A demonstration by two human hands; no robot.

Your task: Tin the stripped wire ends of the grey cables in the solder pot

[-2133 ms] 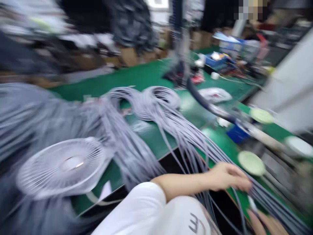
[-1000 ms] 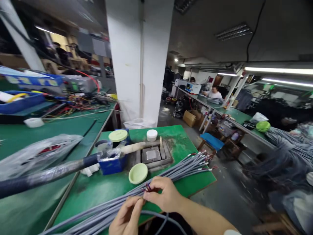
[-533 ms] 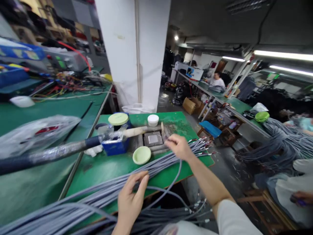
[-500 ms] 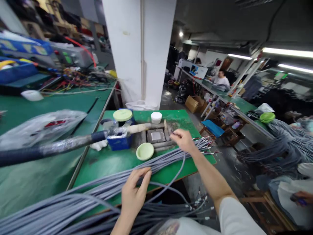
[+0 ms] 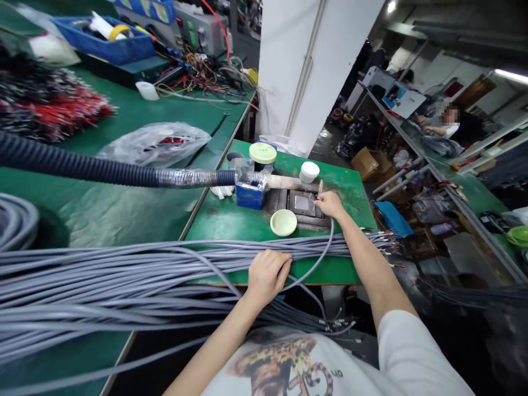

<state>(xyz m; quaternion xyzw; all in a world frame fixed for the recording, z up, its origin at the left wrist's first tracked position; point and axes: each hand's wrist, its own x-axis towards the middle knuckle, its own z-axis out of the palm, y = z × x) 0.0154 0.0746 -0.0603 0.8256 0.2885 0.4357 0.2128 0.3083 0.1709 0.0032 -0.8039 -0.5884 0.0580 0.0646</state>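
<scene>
A thick bundle of grey cables (image 5: 157, 269) runs across the bench, their stripped ends with coloured wires at the right. My left hand (image 5: 268, 272) lies on the front edge of the bundle, fingers curled down round cables and thumb close to them; the fingertips are partly hidden. My right hand (image 5: 330, 204) pinches one grey cable (image 5: 325, 250) near its end, which loops down towards my left hand. The thin wires at that end are beside the shiny square metal pool (image 5: 304, 203) of a small dark pot. A pale green bowl (image 5: 283, 223) stands in front of the pot.
A ribbed dark hose (image 5: 124, 171) with a pale nozzle reaches the pot from the left. Behind are a blue box (image 5: 249, 196), a lidded green tub (image 5: 263, 153) and a white tub (image 5: 309, 171). A white pillar (image 5: 297, 66) rises behind. A person (image 5: 445, 124) sits at a far bench.
My view has turned and tilted down to the left. The right hand has brought the cable end closer to the metal pool. My left hand's fingers have closed down onto the bundle.
</scene>
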